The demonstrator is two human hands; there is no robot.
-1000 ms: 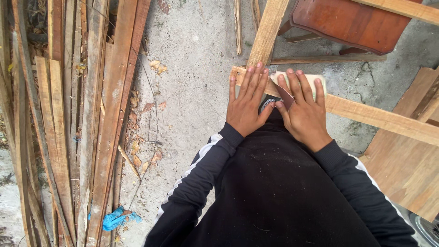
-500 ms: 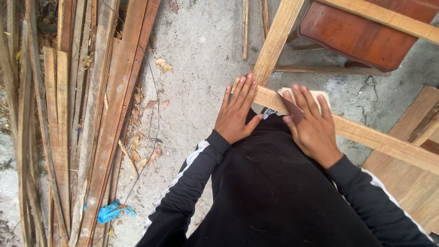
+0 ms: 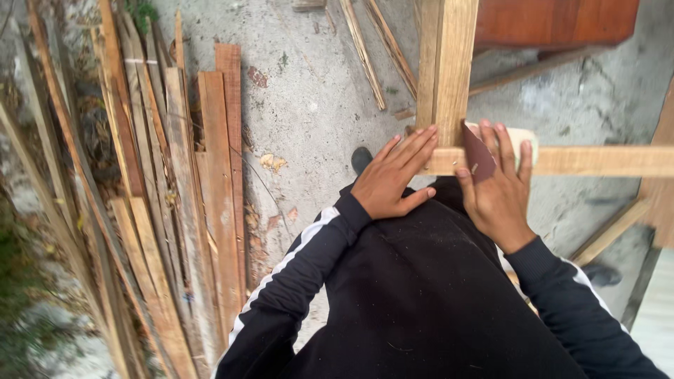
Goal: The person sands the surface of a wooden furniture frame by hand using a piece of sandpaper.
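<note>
My left hand [image 3: 392,177] lies flat, fingers spread, on the corner joint of a pale wooden frame [image 3: 590,161], where an upright bar [image 3: 446,63] meets the horizontal rail. My right hand [image 3: 498,184] presses a folded piece of reddish-brown sandpaper [image 3: 478,157] against that rail, just right of the joint. Both arms wear black sleeves with a white stripe. My black-clad lap fills the lower middle of the view.
A pile of long wooden planks and slats [image 3: 175,203] lies on the concrete ground [image 3: 309,98] at the left. A reddish-brown wooden panel [image 3: 554,21] sits at the top right. Loose thin slats [image 3: 365,52] lie near the top. A dark shoe tip [image 3: 361,158] shows below the frame.
The view has swung, so the frame's rail now runs level. My hands stay on the joint, and the right hand with the sandpaper has slid a little along the rail.
</note>
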